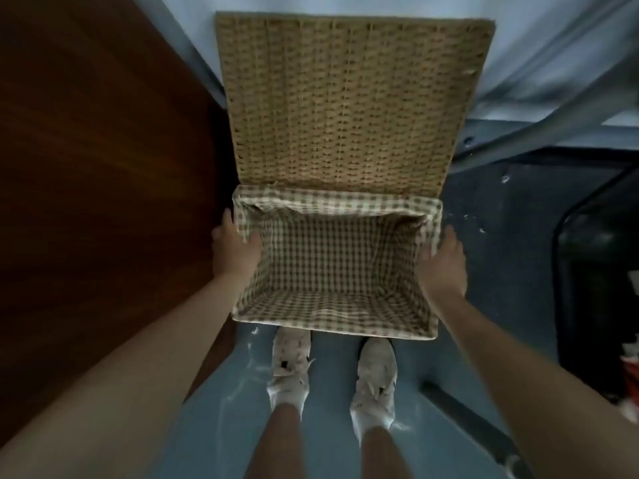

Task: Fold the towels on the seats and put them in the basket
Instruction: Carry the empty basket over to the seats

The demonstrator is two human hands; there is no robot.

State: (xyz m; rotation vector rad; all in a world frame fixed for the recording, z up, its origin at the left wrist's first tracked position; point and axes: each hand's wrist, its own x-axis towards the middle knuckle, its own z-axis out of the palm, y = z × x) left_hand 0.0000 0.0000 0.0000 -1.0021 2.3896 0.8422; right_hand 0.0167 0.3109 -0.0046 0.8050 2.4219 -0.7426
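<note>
The open, gingham-lined woven wicker basket [337, 319] (lid up) sits between both hands: left hand [235, 250] and right hand [444, 264] each grip a side rim.

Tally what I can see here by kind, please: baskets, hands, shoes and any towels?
Basket, lid open: 1
Hands: 2, left hand and right hand, one on each side rim
White shoes: 2, left shoe and right shoe
Towels: 0 in view
Total: 5

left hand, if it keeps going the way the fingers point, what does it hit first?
The left hand grips the basket's left rim, fingers pointing away from the person. Straight on, it would probably run along that rim toward the open wicker lid at the back, though depth is unclear.
</note>
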